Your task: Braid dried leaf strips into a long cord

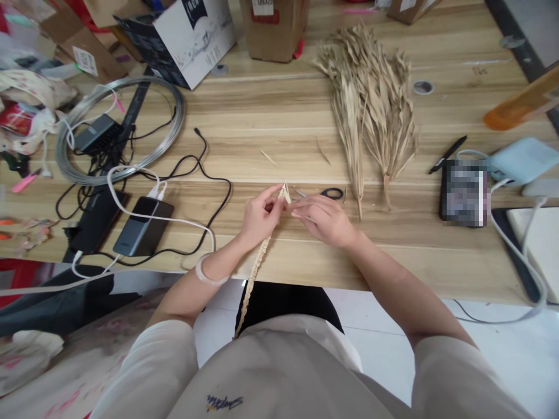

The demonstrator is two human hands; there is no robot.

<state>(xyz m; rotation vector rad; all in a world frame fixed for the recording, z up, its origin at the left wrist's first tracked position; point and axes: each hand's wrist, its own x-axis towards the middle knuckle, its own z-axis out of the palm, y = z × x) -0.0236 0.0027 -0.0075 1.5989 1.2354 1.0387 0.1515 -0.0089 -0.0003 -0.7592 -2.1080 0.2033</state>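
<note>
My left hand [263,216] pinches the top of a pale braided strip [257,262], which hangs down over the table's front edge to my lap. Short pale strands stick up from its tip. Beside it, my right hand [325,220] is closed, its fingertips close to the strands; what it holds is too small to make out. Scissors [332,193] with black handles lie on the table just behind my right hand, partly hidden by it. Two bundles of dried leaves [349,128] rest farther back to the right.
Coiled wire [179,122], black cables and a power bank [144,227] lie at left. Cardboard boxes [275,29] stand at the back. On the right are a pen [448,155], a blurred dark item [465,195], a light blue device [524,160] and an orange tube [519,110].
</note>
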